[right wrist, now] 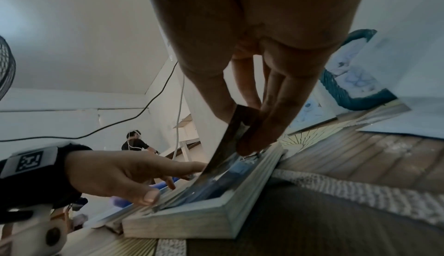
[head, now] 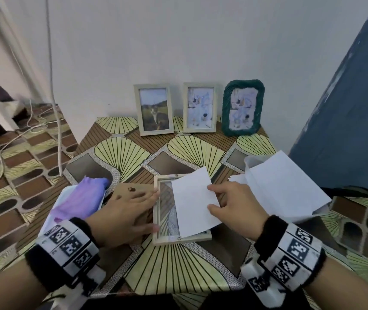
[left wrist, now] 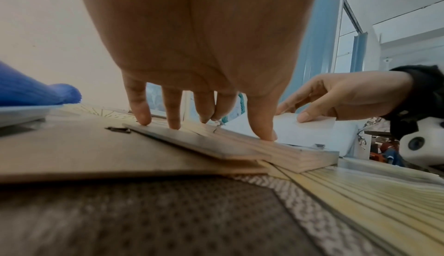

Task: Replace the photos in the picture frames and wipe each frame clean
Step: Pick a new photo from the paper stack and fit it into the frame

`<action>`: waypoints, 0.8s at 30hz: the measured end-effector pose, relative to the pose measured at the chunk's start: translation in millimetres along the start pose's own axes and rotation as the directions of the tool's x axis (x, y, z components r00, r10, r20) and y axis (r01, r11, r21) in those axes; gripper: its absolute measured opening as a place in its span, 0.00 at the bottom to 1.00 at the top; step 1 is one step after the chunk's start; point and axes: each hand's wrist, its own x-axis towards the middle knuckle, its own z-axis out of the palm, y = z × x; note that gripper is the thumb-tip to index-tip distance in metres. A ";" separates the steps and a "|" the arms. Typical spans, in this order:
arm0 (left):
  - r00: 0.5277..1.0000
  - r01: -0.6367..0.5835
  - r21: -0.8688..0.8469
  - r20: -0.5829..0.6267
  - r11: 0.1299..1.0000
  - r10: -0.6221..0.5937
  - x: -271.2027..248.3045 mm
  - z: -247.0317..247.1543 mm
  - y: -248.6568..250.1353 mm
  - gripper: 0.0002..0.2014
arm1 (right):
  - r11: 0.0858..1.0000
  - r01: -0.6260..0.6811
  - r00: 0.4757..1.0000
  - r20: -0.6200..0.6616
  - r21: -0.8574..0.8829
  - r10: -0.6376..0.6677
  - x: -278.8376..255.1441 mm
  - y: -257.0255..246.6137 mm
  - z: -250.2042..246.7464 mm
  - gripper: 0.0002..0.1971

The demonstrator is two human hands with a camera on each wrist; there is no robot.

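Observation:
A pale wooden frame (head: pixel 179 239) lies face down in the middle of the table, its back open. My left hand (head: pixel 131 211) presses its straight fingers (left wrist: pixel 263 125) on the frame's left rail (left wrist: pixel 283 157). My right hand (head: pixel 234 204) pinches the right edge of a white-backed photo (head: pixel 192 201) and holds it tilted over the frame's opening (right wrist: pixel 216 188). The brown backing board (head: pixel 126 189) lies left of the frame, partly under my left hand. In the right wrist view the thumb and fingers (right wrist: pixel 261 125) grip the photo's edge.
Three frames stand against the wall: two pale ones (head: pixel 154 109) (head: pixel 199 107) and a green woven one (head: pixel 242 108). A purple cloth (head: pixel 82 198) lies on a white tray at the left. Loose white sheets (head: pixel 281 186) lie at the right. Cables run over the floor (head: pixel 11 139).

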 end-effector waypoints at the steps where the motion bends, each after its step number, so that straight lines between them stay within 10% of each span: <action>1: 1.000 0.002 -0.009 -0.008 1.000 -0.002 -0.2 0.3 0.4 0.48 | 1.000 0.012 1.000 0.024 -0.028 -0.012 1.7 -1.0 0.3 0.25; 24: 0.999 -0.021 0.072 -0.024 0.997 0.023 2.9 2.8 0.0 0.43 | 0.987 0.018 0.973 0.232 -0.159 0.019 24.7 -21.1 18.8 0.24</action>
